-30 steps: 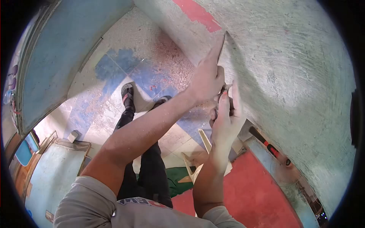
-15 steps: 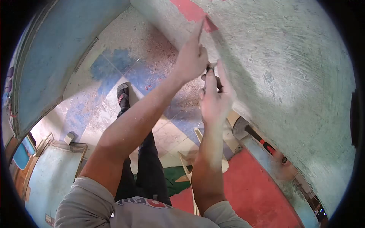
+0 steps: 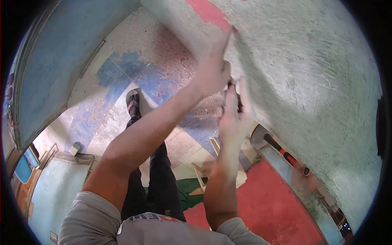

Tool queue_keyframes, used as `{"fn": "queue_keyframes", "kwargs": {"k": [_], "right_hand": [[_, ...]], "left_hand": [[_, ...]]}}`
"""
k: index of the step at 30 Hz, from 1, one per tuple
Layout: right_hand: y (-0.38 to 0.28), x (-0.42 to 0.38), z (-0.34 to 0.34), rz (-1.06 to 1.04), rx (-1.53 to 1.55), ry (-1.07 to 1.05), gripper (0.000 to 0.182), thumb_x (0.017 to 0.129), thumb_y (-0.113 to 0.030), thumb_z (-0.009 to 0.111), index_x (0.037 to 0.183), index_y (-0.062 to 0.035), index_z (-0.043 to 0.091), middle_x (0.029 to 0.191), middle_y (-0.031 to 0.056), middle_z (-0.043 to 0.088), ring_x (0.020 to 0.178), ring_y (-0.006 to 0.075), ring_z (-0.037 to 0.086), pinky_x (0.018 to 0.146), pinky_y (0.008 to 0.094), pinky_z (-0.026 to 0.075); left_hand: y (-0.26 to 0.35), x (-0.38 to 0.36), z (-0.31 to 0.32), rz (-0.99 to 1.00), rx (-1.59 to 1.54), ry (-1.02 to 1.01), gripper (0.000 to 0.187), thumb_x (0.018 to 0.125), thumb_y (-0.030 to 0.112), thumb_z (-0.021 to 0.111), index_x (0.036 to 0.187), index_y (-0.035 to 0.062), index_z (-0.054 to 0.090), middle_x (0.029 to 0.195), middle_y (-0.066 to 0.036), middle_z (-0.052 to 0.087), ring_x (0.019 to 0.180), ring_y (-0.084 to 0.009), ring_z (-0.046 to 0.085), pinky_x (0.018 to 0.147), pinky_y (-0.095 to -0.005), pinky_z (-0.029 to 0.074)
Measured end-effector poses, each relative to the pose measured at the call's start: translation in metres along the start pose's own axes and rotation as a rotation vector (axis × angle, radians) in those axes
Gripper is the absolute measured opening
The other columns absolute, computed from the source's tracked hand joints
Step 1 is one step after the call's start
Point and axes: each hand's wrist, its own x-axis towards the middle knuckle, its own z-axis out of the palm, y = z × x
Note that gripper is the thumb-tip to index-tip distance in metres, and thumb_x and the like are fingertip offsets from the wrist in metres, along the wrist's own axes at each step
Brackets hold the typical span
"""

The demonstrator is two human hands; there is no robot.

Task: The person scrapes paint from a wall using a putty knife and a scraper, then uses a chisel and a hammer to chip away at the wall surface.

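Note:
My left hand (image 3: 212,77) is raised near the wall (image 3: 302,81), its index finger stretched toward the lower edge of a pink paint patch (image 3: 208,12). Its other fingers are curled, apparently round the upper part of a dark-handled hand tool (image 3: 230,85). Just below, my right hand (image 3: 234,110) is closed round the lower part of this tool. Most of the tool is hidden by my hands, and motion blurs it, so its working end cannot be made out. A small pink bit (image 3: 234,29) shows at the left fingertip.
Dust and chips cover the tiled floor (image 3: 173,147) by the wall. A red-and-black-handled tool with a round head (image 3: 286,157) leans at the lower right, beside a red surface (image 3: 273,192). A pale wooden frame (image 3: 200,173) stands below my right arm. Left is a blue panel (image 3: 73,53).
Both hands have shifted slightly right and down along the wall with the tool. The larger pink piece that showed at my left fingertip is now only a small bit.

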Motion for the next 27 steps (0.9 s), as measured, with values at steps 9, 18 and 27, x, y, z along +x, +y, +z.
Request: {"fn": "queue_keyframes", "kwargs": {"k": [9, 18, 27], "right_hand": [[0.003, 0.024, 0.010, -0.112, -0.130, -0.051, 0.042, 0.102, -0.005, 0.061, 0.142, 0.0087, 0.057, 0.086, 0.0039, 0.065, 0.072, 0.0051, 0.053, 0.062, 0.0248, 0.046], [-0.005, 0.037, 0.017, -0.159, -0.213, -0.074, 0.040, 0.102, -0.001, 0.059, 0.141, 0.0097, 0.059, 0.091, 0.0075, 0.071, 0.076, 0.0100, 0.059, 0.069, 0.0262, 0.051], [-0.003, 0.022, 0.015, -0.193, -0.157, -0.027, 0.043, 0.103, -0.003, 0.060, 0.144, 0.0087, 0.056, 0.093, 0.0049, 0.071, 0.073, 0.0054, 0.055, 0.064, 0.0229, 0.046]], "left_hand": [[-0.017, 0.015, -0.009, -0.068, 0.050, -0.006, 0.084, 0.085, 0.000, 0.049, 0.165, 0.0037, 0.022, 0.142, -0.037, 0.054, 0.107, -0.0489, 0.067, 0.100, -0.0517, 0.051], [-0.029, 0.032, -0.013, -0.070, -0.074, 0.048, 0.080, 0.084, 0.000, 0.049, 0.160, -0.0040, 0.028, 0.137, -0.038, 0.056, 0.132, -0.0455, 0.057, 0.112, -0.0447, 0.045], [0.005, 0.019, -0.016, -0.199, -0.012, -0.025, 0.077, 0.088, -0.003, 0.045, 0.163, 0.0028, 0.027, 0.154, -0.035, 0.046, 0.134, -0.0376, 0.059, 0.112, -0.0419, 0.044]]}}
